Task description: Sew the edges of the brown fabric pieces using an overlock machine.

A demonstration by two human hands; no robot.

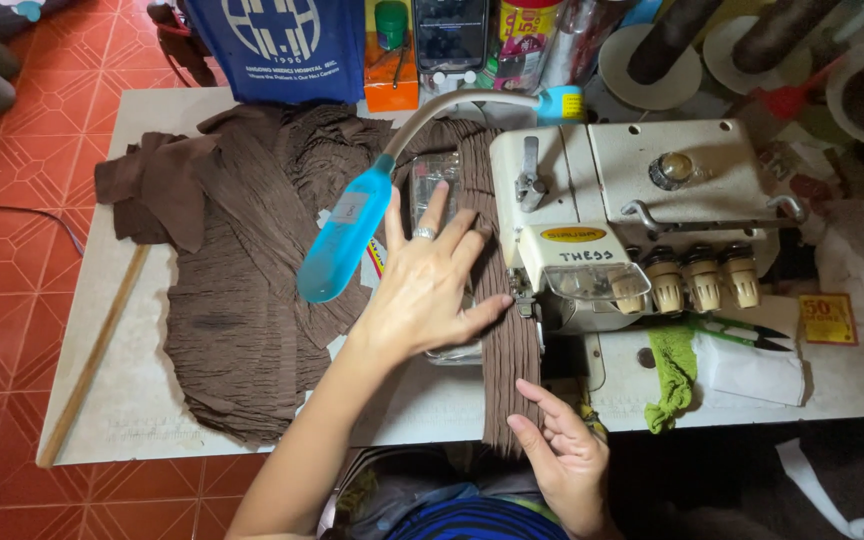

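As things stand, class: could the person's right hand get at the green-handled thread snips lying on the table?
Probably yes. The right hand rests on the brown fabric strip at the table edge; the snips lie to its right, with only a green cloth between.

Small home sewing workshop, overlock sewing machine (632, 215) on a pale worktop (132, 400), brown crinkled fabric (252, 290), thread snips (742, 333), thread cones (672, 45), red tiled floor (12, 180)

We see an orange-red patterned tile floor (12, 150) along the frame's left, a pale worktable (132, 400) across the middle, and cluttered thread cones (672, 45) at upper right.
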